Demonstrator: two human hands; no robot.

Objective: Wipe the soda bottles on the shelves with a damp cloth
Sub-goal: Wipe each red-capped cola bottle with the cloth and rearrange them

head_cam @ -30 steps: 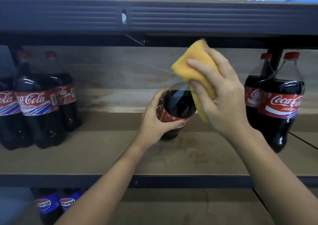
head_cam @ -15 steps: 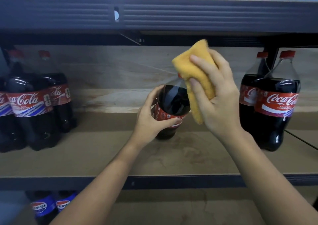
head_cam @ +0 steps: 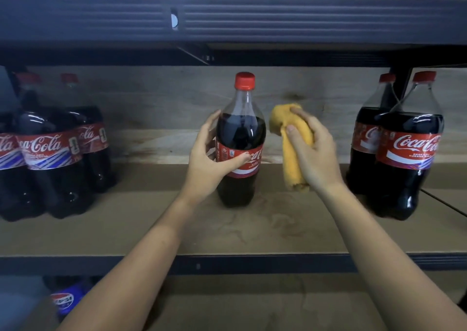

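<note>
A Coca-Cola bottle [head_cam: 241, 138] with a red cap stands upright at the middle of the wooden shelf [head_cam: 227, 232]. My left hand [head_cam: 211, 157] grips it round the label, thumb across the front. My right hand [head_cam: 314, 153] holds a bunched yellow cloth [head_cam: 290, 151] just right of the bottle, a small gap between cloth and bottle. The bottle's whole neck and cap are uncovered.
A group of Coca-Cola bottles [head_cam: 50, 151] stands at the shelf's left, two more Coca-Cola bottles [head_cam: 406, 148] at the right. A dark metal beam [head_cam: 278, 19] of the upper shelf runs overhead. A Pepsi bottle [head_cam: 64, 301] shows on the lower shelf, bottom left.
My right hand has come down off the bottle's top with the cloth and moved to its right side, uncovering cap and neck. The left hand still holds the bottle.
</note>
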